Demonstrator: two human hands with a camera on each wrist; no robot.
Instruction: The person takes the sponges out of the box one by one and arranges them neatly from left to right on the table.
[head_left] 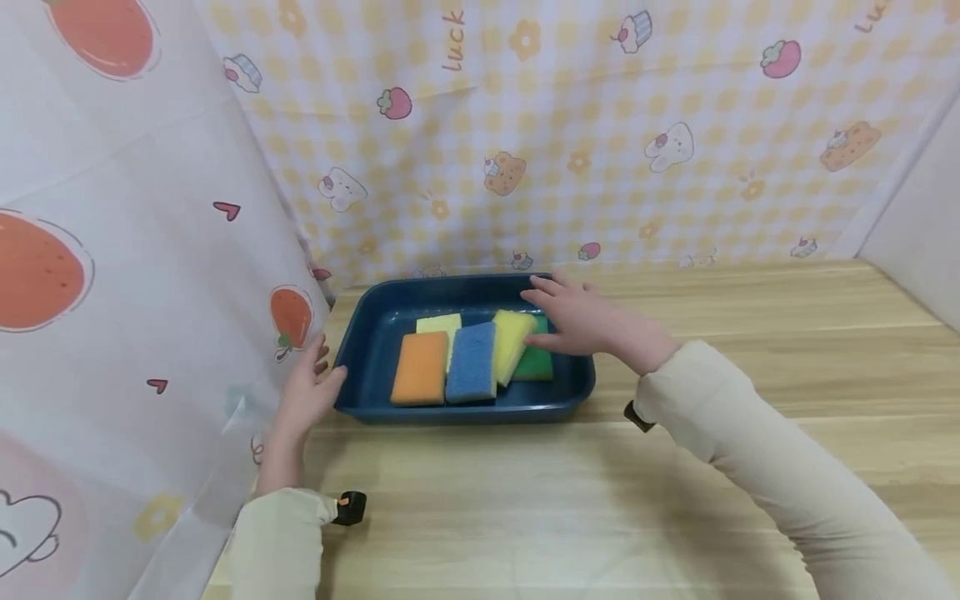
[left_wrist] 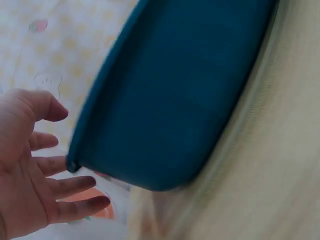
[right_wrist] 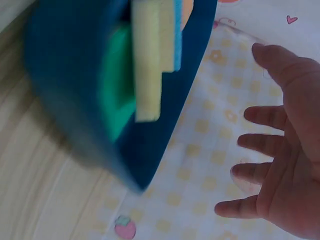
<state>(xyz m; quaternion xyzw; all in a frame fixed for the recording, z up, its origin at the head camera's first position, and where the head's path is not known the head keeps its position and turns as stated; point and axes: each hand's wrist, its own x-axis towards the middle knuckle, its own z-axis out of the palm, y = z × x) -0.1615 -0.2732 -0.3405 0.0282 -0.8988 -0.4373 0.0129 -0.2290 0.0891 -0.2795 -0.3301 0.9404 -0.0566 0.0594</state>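
A dark blue rectangular tray (head_left: 465,412) stands on the wooden table against the back cloth. Several sponges lie in it: an orange sponge (head_left: 420,369), a blue sponge (head_left: 472,363), a pale yellow sponge (head_left: 438,323), a yellow sponge (head_left: 513,343) and a green sponge (head_left: 534,364). My left hand (head_left: 307,392) is beside the tray's left end, fingers spread and nothing held. My right hand (head_left: 581,317) hovers over the tray's right end, fingers spread, overlapping the rim and the green sponge in the head view. In the right wrist view its palm (right_wrist: 295,180) holds nothing.
A checked cloth (head_left: 570,125) with printed fruit and cakes hangs behind the tray. Another printed cloth (head_left: 150,250) hangs close along the left. The wooden table (head_left: 480,500) extends in front of the tray and to its right, up to a pale wall (head_left: 918,208).
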